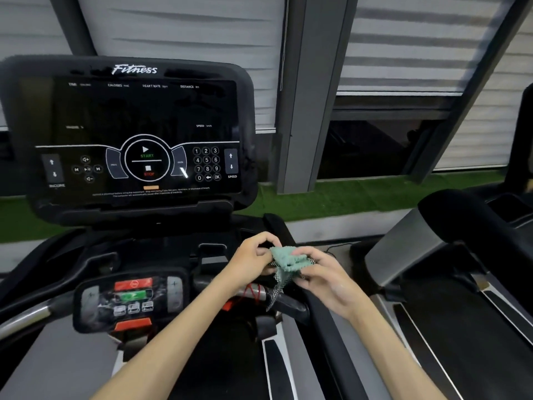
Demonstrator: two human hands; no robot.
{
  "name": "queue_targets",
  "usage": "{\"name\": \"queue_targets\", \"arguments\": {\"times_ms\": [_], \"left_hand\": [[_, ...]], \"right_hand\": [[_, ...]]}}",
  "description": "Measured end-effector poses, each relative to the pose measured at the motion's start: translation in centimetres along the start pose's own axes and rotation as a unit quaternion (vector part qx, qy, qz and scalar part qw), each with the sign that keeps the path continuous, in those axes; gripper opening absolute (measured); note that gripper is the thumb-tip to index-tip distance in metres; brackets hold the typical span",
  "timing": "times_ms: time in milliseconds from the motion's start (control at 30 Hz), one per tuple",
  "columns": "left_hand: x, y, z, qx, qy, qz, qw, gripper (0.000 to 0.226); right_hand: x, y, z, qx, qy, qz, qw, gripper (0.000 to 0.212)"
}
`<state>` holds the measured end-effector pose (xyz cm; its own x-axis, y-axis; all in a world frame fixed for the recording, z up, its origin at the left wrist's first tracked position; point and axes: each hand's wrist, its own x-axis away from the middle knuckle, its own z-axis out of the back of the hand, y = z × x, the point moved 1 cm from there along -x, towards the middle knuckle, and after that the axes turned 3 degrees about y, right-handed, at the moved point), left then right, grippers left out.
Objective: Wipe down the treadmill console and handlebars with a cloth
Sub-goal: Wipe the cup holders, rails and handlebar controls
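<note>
A small pale-green cloth point(287, 259) with a checked underside is bunched between both hands, to the right of and below the console. My left hand point(253, 256) pinches its left edge with curled fingers. My right hand point(323, 274) grips its right side, thumb on top. The black treadmill console point(127, 134) fills the upper left, its dark screen showing START, STOP and a number pad. Below it sits the lower control panel point(131, 298) with red and green buttons. A silver handlebar point(26, 316) runs off to the left; the black right handlebar point(291, 303) lies under the hands.
A second treadmill point(432, 241) stands close on the right. A red safety cord point(253, 293) hangs beneath the hands. Green turf point(346, 194) and a grey pillar point(305, 96) lie beyond, with blinds over the windows.
</note>
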<state>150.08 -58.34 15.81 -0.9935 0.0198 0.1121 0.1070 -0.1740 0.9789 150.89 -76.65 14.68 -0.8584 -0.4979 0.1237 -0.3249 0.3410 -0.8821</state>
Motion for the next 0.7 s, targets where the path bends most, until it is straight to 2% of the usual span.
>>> {"name": "queue_targets", "arguments": {"times_ms": [100,233,400,467,533,600,633,700], "left_hand": [[1.1,-0.3,0.1,0.033,0.031,-0.009,0.999,0.022],[1.6,-0.6,0.5,0.005,0.031,-0.042,0.999,0.031],[2.1,-1.2,1.8,-0.064,0.036,-0.066,0.995,0.039],[2.5,-2.0,2.7,-0.131,0.016,-0.101,0.986,0.032],[2.8,-3.2,4.0,-0.234,0.047,-0.16,0.958,0.024],[2.9,-4.4,6.0,-0.354,0.131,-0.218,0.9,0.026],[3.0,-5.0,7.1,-0.416,0.162,-0.238,0.863,0.029],[3.2,-5.9,8.9,-0.523,0.179,-0.236,0.799,0.04]], "right_hand": [[0.6,0.2,-0.6,0.0,-0.005,-0.001,1.0,0.038],[0.7,1.2,-1.3,0.036,0.033,-0.009,0.999,0.051],[0.7,2.9,-2.2,0.082,0.04,-0.024,0.996,0.038],[0.6,3.8,-2.3,0.091,0.06,-0.033,0.994,0.036],[0.4,4.6,-2.1,0.097,0.11,-0.036,0.989,0.031],[0.0,5.4,-1.2,0.127,0.195,-0.02,0.972,0.026],[-0.2,5.7,-0.4,0.176,0.249,-0.003,0.952,0.025],[-0.7,6.3,1.4,0.321,0.33,0.033,0.887,0.027]]}}
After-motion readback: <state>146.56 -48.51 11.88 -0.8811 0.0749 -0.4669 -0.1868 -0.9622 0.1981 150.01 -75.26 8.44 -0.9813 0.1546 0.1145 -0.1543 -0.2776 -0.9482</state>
